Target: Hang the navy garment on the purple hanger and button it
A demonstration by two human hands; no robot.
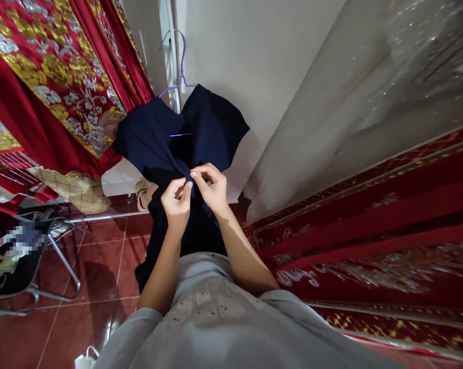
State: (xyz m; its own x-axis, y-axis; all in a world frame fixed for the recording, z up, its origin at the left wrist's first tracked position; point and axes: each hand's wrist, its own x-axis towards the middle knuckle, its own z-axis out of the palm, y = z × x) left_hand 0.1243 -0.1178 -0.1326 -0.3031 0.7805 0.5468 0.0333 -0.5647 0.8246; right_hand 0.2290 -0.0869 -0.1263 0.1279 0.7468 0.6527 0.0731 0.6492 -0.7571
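A dark navy shirt hangs by its shoulders from a purple wire hanger in front of me, its neck open in a V. My left hand pinches the shirt's front edge below the V with thumb and forefinger. Right beside it, my right hand pinches the same front placket, its fingertips close to the left ones. Any button between the fingers is too small to make out. The lower part of the shirt falls behind my wrists in shadow.
Red cloth with gold and silver embroidery hangs at the left. A metal-framed chair with things on it stands lower left on red floor tiles. Plastic-wrapped material and red embroidered cloth line the right side.
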